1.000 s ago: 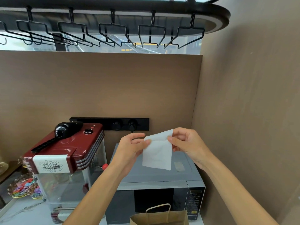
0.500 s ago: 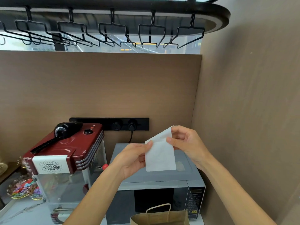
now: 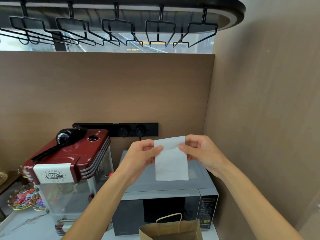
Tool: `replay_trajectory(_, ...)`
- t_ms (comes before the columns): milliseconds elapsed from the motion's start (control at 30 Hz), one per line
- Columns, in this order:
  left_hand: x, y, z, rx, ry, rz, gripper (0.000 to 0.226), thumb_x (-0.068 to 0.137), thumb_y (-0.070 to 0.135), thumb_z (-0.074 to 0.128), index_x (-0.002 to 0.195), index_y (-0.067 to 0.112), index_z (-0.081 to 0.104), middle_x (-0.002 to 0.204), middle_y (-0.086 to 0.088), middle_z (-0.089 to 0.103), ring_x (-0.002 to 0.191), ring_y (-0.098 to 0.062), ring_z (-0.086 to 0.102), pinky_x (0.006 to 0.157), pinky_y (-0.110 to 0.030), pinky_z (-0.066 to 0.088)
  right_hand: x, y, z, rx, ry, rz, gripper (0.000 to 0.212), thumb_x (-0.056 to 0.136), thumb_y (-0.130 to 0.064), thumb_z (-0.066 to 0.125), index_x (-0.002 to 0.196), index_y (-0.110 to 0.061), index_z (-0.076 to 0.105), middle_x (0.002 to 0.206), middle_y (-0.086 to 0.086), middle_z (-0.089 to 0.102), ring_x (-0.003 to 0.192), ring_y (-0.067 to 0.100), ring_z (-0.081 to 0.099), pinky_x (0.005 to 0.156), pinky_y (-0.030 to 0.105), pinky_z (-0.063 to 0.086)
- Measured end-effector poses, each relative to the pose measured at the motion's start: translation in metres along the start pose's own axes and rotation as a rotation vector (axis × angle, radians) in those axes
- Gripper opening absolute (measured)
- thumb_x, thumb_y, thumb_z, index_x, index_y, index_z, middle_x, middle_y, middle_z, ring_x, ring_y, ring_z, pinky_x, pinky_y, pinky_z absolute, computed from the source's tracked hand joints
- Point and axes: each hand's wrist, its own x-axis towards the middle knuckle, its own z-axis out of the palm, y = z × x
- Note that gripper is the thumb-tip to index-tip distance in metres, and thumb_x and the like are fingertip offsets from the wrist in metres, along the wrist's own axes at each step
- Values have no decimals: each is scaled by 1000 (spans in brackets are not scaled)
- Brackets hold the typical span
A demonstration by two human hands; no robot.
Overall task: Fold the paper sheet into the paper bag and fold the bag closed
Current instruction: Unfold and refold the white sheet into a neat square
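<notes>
A white paper sheet [image 3: 170,161], folded into a narrow upright rectangle, hangs in the air above the microwave. My left hand [image 3: 142,154] pinches its upper left edge and my right hand [image 3: 201,152] pinches its upper right edge. Both hands are level with each other. Below them, at the bottom edge of the view, a brown paper bag [image 3: 170,230] with a twisted paper handle stands open; only its top part shows.
A grey microwave [image 3: 173,198] stands on the counter behind the bag. A red popcorn machine [image 3: 69,163] sits to its left, with a bowl of colourful wrapped sweets [image 3: 26,199] beside it. A brown wall [image 3: 259,118] closes the right side. Black hanging racks [image 3: 121,28] run overhead.
The sheet has turned from tilted to upright and square to me. My left hand has risen from the sheet's side to its upper left edge.
</notes>
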Motion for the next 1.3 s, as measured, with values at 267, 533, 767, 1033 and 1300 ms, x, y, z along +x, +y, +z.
replay_trajectory(267, 0, -1, -6, 1, -45, 45, 17, 90, -3, 63, 98, 5, 76, 100, -9, 77, 88, -17, 72, 72, -25, 57, 2, 3, -6, -86, -2, -41, 17, 91, 0, 67, 106, -5, 75, 101, 22, 75, 76, 16, 61, 64, 25, 49)
replay_trajectory(533, 1, -4, -7, 9, 15, 107, 31, 86, -17, 54, 73, 4, 72, 83, -11, 71, 79, -20, 68, 70, -26, 56, 2, 3, -7, -137, 53, -92, 43, 85, 17, 56, 70, -16, 80, 81, 6, 76, 77, 16, 64, 70, 22, 52)
replay_trajectory(767, 4, -4, -4, 27, -6, 130, 37, 83, -22, 51, 65, 6, 68, 85, -11, 71, 83, -22, 69, 72, -28, 55, 0, -1, -7, -124, 31, -144, 46, 84, 19, 55, 69, -17, 79, 82, 0, 76, 84, 12, 68, 76, 20, 54)
replay_trajectory(1033, 8, -6, 1, 123, 7, 206, 37, 78, -22, 54, 63, 8, 69, 85, -9, 71, 83, -21, 68, 75, -25, 53, 0, -3, -6, 62, -2, 39, 12, 86, -16, 66, 97, -14, 69, 94, 5, 74, 84, 16, 70, 73, 31, 57)
replay_trajectory(1300, 7, -5, 2, 255, 8, 271, 38, 74, -20, 57, 58, 13, 69, 86, -3, 74, 85, -17, 69, 76, -21, 52, 3, 1, -2, -155, 7, 33, 13, 92, -22, 70, 92, -12, 79, 90, 9, 80, 81, 10, 72, 69, 17, 56)
